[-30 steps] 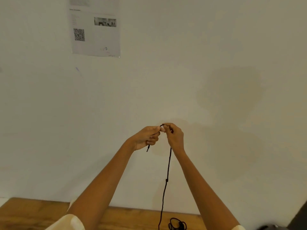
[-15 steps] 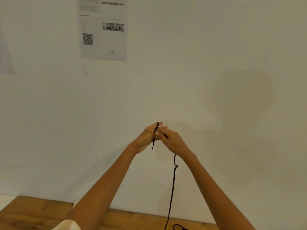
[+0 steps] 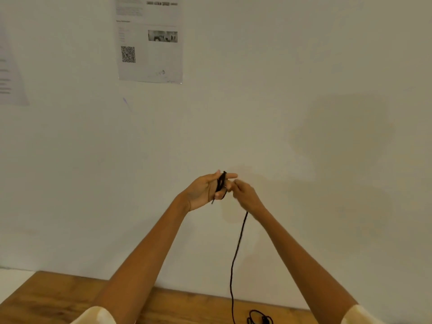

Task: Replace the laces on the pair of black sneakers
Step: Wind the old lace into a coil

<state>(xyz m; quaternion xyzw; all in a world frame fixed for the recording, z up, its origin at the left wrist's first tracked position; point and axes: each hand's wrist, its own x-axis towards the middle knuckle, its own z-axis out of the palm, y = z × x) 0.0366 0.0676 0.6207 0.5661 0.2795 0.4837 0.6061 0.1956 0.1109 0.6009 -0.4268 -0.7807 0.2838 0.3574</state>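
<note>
The left hand (image 3: 205,190) has its fingers out straight with the thin black shoelace (image 3: 236,249) looped round them, the right hand (image 3: 244,194) pinches it, so I think winding goes on next, more tidy loops.

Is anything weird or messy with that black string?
Nothing looks wrong. The black lace is wound around the left hand, the right hand guides it, and the rest hangs to a loose coil on the wooden table.

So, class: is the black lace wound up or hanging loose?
Partly wound: black lace loops round left hand fingers; the rest hangs down.
</note>
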